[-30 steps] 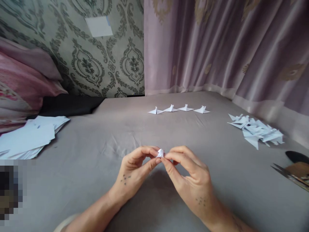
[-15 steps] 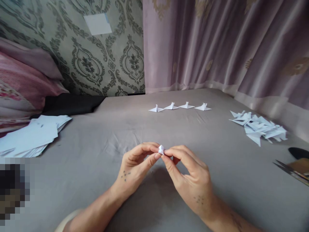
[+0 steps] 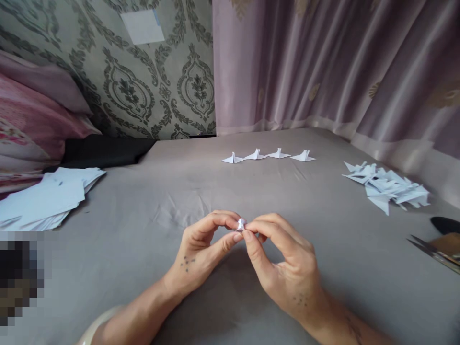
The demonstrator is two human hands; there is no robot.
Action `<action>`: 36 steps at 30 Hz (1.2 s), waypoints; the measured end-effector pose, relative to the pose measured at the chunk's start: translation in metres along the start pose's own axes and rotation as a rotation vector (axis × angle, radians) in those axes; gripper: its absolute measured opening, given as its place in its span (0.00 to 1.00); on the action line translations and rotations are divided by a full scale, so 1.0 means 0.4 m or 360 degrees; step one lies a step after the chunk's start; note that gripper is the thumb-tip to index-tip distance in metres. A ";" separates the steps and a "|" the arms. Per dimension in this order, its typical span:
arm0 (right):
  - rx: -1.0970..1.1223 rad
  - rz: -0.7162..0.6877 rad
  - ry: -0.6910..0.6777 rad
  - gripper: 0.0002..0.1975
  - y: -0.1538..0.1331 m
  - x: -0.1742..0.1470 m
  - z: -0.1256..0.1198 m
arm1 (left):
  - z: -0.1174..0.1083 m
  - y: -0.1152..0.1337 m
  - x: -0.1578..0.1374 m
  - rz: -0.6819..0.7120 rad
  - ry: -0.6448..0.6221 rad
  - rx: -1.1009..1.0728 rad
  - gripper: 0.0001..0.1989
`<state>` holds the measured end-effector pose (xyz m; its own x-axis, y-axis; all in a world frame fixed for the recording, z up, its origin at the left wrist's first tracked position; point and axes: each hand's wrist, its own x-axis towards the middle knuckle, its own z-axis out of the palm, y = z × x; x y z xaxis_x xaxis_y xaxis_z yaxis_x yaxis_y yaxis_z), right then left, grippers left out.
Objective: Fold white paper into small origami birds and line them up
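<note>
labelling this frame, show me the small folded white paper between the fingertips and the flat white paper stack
Small folded white paper [image 3: 241,224]: head view, on its visible middle.
Flat white paper stack [image 3: 50,195]: head view, on its top sheet.

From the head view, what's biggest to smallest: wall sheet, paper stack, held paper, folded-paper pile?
1. Paper stack, running to the picture's edge
2. Folded-paper pile
3. Wall sheet, apparently farther away
4. Held paper

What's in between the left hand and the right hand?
A small folded white paper, held at the fingertips of both the left hand and the right hand. It shows in the head view.
</note>
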<state>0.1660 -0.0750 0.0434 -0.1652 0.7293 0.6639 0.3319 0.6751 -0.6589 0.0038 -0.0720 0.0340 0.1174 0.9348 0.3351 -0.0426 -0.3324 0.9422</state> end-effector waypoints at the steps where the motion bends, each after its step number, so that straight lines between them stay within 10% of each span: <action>1: 0.0003 0.0001 -0.0011 0.09 -0.001 0.001 0.000 | 0.000 0.000 0.000 0.0014 -0.0005 0.0006 0.06; 36: 0.0352 0.0466 -0.0186 0.06 -0.005 0.019 -0.003 | -0.011 -0.009 -0.012 0.0094 -0.0149 0.0142 0.06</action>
<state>0.1652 -0.0711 0.0501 -0.2024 0.8940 0.3997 0.1744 0.4346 -0.8836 -0.0010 -0.0746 0.0290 0.2093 0.8989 0.3848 0.0356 -0.4003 0.9157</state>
